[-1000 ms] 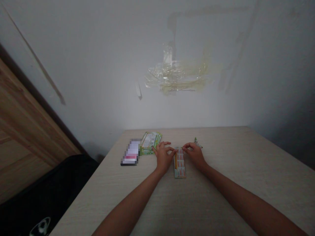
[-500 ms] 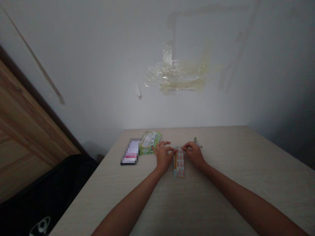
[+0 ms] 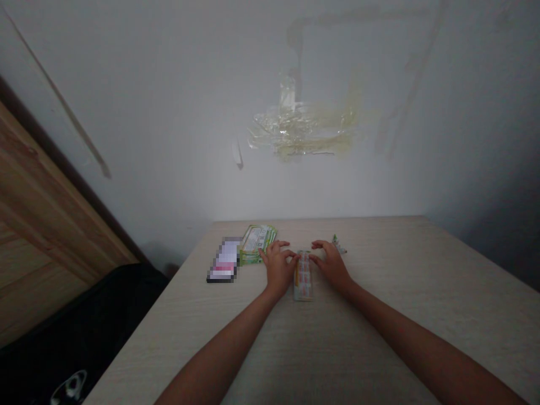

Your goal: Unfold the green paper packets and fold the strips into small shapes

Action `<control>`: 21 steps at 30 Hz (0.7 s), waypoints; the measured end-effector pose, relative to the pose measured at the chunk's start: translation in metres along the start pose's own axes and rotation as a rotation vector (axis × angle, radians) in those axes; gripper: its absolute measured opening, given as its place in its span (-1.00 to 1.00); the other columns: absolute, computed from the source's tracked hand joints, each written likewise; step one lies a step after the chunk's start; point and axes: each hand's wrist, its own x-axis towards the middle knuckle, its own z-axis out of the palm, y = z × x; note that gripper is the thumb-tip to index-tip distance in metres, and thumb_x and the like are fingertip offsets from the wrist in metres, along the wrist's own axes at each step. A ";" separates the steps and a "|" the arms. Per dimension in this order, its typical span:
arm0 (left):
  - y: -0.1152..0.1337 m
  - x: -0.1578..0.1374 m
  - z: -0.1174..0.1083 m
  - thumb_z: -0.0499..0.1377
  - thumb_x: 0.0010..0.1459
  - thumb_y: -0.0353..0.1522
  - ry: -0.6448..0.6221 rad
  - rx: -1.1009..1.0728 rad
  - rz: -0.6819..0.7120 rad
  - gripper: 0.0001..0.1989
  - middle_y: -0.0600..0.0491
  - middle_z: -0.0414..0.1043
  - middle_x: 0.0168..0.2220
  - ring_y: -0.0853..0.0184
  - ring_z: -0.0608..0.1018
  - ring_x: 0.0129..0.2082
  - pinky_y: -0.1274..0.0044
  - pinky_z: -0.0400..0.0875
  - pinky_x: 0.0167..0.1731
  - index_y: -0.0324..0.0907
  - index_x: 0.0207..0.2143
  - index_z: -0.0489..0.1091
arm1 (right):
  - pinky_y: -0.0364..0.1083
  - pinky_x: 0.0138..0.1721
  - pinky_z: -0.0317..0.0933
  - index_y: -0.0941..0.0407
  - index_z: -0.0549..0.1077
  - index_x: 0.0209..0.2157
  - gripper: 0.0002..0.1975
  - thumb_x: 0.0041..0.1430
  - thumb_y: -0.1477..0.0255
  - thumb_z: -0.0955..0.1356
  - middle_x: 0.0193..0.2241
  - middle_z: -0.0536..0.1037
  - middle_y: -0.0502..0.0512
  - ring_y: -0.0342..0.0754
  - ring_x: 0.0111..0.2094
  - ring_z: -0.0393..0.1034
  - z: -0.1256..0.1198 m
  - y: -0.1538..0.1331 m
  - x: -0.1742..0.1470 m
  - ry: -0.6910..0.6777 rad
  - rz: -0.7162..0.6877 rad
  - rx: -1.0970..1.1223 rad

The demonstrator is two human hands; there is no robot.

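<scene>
A narrow printed strip (image 3: 304,281), pale with rows of small reddish blocks and a yellow band on its left side, lies lengthwise on the table. My left hand (image 3: 280,269) pinches its upper left edge between thumb and index finger, the other fingers spread out. At the strip's upper right corner is my right hand (image 3: 331,263), its thumb and index finger apart; whether a fingertip touches the edge I cannot tell. A small crumpled green-and-white scrap (image 3: 338,244) lies just behind the right hand. Green-and-white printed packets (image 3: 252,243) sit beyond the left hand's fingers, partly covered by them.
Left of the packets lies a phone (image 3: 224,261) with a blurred screen. The pale wooden table (image 3: 379,270) meets a wall (image 3: 177,112) with peeling clear tape (image 3: 304,132). A black bag or cloth (image 3: 97,315) and wooden boards (image 3: 37,225) stand at the left.
My right thumb and index finger have parted at the strip's top right corner. The strip has shifted slightly left and its surface looks paler. My left hand has moved slightly left, still pinching.
</scene>
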 end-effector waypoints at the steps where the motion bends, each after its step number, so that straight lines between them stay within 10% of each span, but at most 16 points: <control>1: -0.001 0.000 0.000 0.27 0.11 -0.26 -0.004 0.012 -0.001 -0.90 0.07 0.42 0.00 0.12 0.27 0.16 -0.06 -0.32 0.25 0.00 -0.44 0.57 | 0.17 0.04 0.20 0.11 0.42 -0.10 -0.73 0.14 0.38 0.37 -0.15 0.53 0.18 0.12 -0.06 0.37 -0.001 -0.001 0.000 -0.007 -0.030 -0.037; 14: -0.008 0.000 0.003 0.22 0.15 -0.26 -0.118 0.232 0.007 -0.89 0.02 0.36 0.07 0.08 0.26 0.18 -0.14 -0.28 0.21 -0.04 -0.35 0.54 | 0.16 0.10 0.13 0.01 0.57 -0.20 -0.79 0.12 0.51 0.39 -0.19 0.61 0.10 0.10 0.00 0.38 -0.001 -0.003 -0.002 -0.338 -0.195 -0.285; 21: -0.013 0.007 -0.002 0.24 0.12 -0.25 -0.152 0.280 0.052 -0.54 -0.02 0.25 0.19 0.06 0.20 0.24 -0.15 -0.17 0.21 0.13 0.10 0.34 | 0.18 0.11 0.14 0.00 0.59 -0.21 -0.81 0.13 0.46 0.39 -0.17 0.62 0.08 0.14 0.05 0.36 0.001 0.004 -0.001 -0.359 -0.150 -0.254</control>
